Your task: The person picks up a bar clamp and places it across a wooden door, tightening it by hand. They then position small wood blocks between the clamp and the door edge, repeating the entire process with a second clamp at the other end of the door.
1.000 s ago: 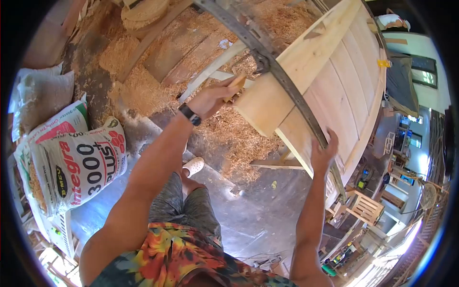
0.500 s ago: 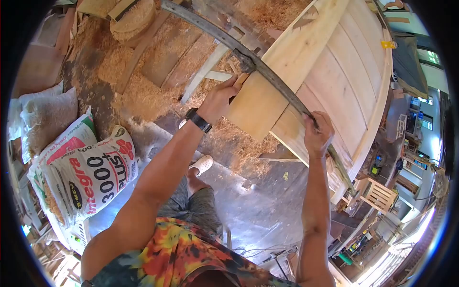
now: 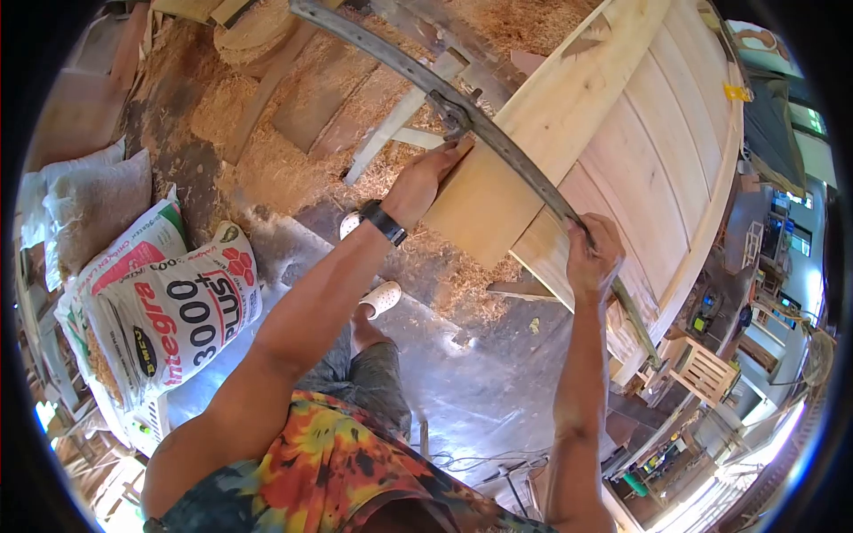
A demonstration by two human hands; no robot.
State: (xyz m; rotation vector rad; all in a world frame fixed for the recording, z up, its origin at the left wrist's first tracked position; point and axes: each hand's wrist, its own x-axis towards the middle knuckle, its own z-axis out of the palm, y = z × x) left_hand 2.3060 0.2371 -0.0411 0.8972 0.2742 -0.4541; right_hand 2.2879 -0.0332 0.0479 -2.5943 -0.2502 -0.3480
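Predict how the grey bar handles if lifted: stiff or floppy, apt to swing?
The bar is probably fairly stiff: its upper stretch juts past the planks in a smooth line. Lifted near one end, it may swing, given its length.

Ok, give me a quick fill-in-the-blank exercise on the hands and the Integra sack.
1. The black watch sits on the ____ wrist.
2. The hand gripping the dark curved strip beside the pale planks is the ____ one.
3. The largest number on the Integra sack reads ____.

Missing words: left; right; 3000.
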